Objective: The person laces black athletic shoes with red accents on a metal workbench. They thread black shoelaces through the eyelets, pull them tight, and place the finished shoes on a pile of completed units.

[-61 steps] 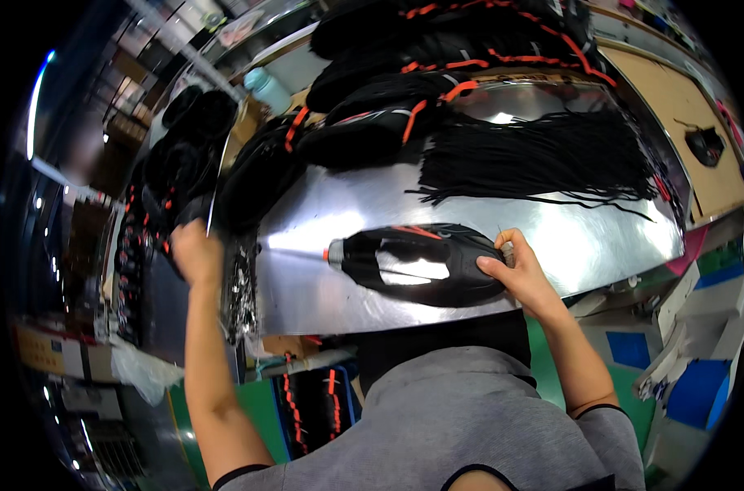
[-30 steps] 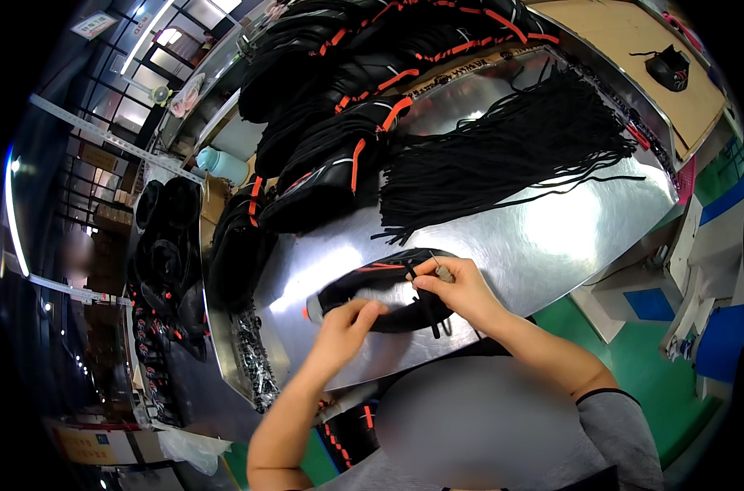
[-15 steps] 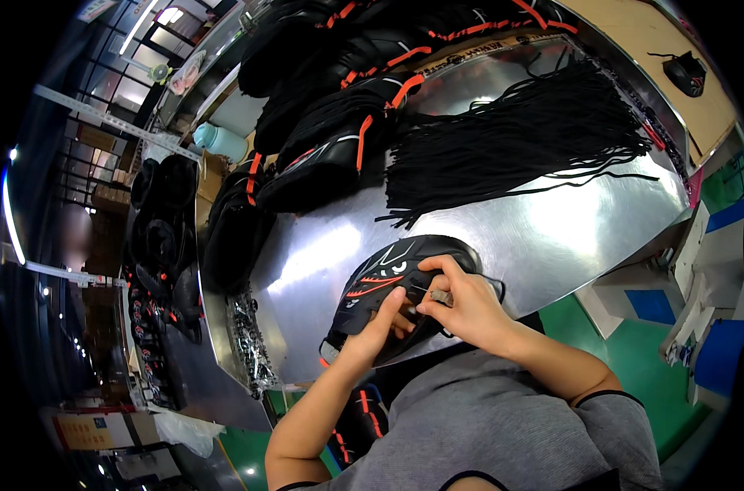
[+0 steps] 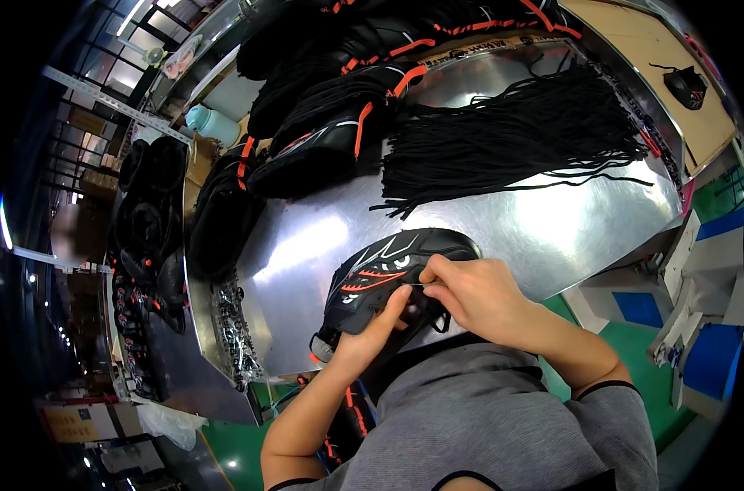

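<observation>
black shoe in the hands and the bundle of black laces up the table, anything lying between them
Nothing: the head view shows only bare metal table between the black shoe and the lace bundle.

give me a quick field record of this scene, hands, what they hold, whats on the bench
left hand: props the shoe from below, thumb on its side
right hand: pinches at the shoe's lacing area; a thin lace end seems to be between the fingers, hard to tell
shoe: black with orange marks, held at the bench's near edge
bench: shiny metal top
laces: loose black bundle spread behind the shoe
shoe pile: black and orange shoes stacked at back left
sleeve: grey
</observation>
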`<move>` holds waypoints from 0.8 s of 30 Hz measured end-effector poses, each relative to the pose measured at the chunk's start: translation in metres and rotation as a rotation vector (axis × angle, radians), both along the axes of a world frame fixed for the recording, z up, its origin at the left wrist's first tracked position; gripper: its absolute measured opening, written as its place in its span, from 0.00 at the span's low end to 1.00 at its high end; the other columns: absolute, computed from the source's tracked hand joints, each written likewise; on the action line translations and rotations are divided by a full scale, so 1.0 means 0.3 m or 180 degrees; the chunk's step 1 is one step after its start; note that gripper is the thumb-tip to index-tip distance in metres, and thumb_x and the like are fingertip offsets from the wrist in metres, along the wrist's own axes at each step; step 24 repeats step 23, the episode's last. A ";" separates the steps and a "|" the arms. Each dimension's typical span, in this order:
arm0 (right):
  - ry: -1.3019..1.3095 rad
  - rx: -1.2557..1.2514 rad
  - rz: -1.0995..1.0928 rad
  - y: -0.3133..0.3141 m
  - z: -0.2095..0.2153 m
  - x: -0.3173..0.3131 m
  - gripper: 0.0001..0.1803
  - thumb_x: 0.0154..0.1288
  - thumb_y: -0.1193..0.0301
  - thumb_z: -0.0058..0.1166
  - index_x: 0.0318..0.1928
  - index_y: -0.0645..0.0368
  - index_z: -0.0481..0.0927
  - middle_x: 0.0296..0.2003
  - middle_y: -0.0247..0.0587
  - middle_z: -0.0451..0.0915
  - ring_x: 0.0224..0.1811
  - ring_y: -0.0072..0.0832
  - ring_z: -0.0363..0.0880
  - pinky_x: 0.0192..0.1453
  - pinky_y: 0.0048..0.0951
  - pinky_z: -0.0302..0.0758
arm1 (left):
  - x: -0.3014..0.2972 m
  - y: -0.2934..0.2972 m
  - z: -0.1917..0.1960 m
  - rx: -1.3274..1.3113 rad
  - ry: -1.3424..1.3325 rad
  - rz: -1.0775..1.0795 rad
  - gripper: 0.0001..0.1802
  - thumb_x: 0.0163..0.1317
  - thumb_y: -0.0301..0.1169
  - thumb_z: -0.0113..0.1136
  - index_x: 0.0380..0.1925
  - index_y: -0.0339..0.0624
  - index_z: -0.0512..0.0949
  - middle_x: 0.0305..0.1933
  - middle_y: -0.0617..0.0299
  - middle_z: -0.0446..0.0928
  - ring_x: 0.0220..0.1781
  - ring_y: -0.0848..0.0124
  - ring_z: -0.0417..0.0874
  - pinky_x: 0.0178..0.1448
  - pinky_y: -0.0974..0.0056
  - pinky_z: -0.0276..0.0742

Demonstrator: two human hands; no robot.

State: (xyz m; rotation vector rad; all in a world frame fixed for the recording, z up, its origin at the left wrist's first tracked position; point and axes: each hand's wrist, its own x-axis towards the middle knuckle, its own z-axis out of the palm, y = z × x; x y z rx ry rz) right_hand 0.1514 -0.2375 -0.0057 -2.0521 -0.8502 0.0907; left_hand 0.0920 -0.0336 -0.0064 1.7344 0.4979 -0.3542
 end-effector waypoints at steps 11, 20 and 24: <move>-0.0384 -0.1024 0.0375 0.125 0.005 0.036 0.24 0.50 0.76 0.64 0.48 0.76 0.72 0.24 0.50 0.84 0.28 0.43 0.88 0.32 0.37 0.82 | -0.013 -0.009 -0.030 0.0275 -0.0383 -0.0866 0.13 0.75 0.34 0.56 0.48 0.34 0.78 0.39 0.59 0.82 0.32 0.72 0.83 0.35 0.67 0.79; 0.0024 -0.0203 -0.0416 0.067 -0.042 0.131 0.11 0.70 0.69 0.55 0.47 0.61 0.79 0.35 0.51 0.86 0.36 0.47 0.87 0.40 0.43 0.81 | 0.064 0.091 -0.045 -0.0768 0.1154 -0.0750 0.36 0.75 0.61 0.41 0.55 0.36 0.77 0.30 0.59 0.78 0.34 0.72 0.77 0.46 0.68 0.71; -0.0102 0.0583 -0.0573 0.138 -0.223 0.122 0.11 0.72 0.67 0.55 0.51 0.54 0.79 0.40 0.51 0.86 0.39 0.49 0.87 0.43 0.43 0.82 | 0.076 0.080 -0.053 -0.1095 0.0806 -0.0383 0.37 0.72 0.62 0.50 0.57 0.36 0.75 0.39 0.58 0.80 0.43 0.72 0.78 0.50 0.66 0.72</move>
